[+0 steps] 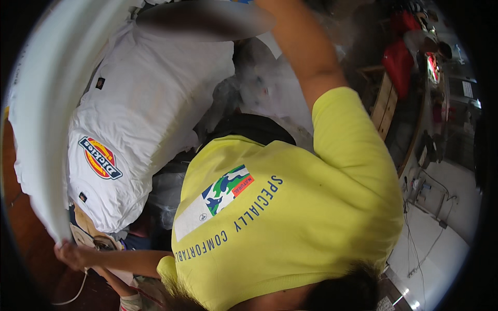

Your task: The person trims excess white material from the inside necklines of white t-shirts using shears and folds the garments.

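A white cloth (46, 119), smeared by motion, stretches down the left side. My left hand (75, 255) is closed round its lower end. Just beyond that cloth lies a wrinkled white T-shirt (150, 88) with a red, yellow and blue emblem and small dark tags. From the yellow sleeve my right arm (306, 46) reaches up past the top edge, so the right hand is out of sight. A dark blurred oval covers part of the scene at the top, above the T-shirt.
Another person's forearm (116, 282) with a beige cuff shows below my left arm. Clear plastic (166, 194) lies beside the T-shirt. At the right are a wooden bench (384, 103), a red object (398, 67) and cables on a pale surface (441, 249).
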A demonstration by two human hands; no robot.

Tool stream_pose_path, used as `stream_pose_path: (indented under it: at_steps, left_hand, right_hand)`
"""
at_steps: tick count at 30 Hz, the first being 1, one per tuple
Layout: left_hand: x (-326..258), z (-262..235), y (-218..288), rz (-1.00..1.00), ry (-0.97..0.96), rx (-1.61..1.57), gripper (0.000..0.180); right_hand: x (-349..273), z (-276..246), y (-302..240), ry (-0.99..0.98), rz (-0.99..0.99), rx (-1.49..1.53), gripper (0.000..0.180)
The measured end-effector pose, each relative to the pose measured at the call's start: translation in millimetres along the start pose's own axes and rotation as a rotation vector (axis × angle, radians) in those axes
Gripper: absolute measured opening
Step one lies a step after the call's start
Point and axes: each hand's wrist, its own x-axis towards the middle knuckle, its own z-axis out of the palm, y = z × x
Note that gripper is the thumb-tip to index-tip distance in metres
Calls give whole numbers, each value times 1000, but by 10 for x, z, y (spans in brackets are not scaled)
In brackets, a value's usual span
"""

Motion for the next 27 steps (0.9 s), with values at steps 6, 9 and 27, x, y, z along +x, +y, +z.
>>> stream_pose_path:
  at_steps: [6, 9, 27]
  left_hand:
    - [-2124, 648, 130, -1260, 37, -191, 23]
    - [-2528, 966, 405, -1294, -13, -377, 20]
    - [-2538, 988, 605, -1622, 21, -290, 32]
  right_hand:
    - [-1603, 68, 1897, 440, 298, 5, 15]
    - [-2236, -119, 2464, 612, 308, 31, 20]
    - [-2540, -468, 2628, 554, 633, 159, 23]
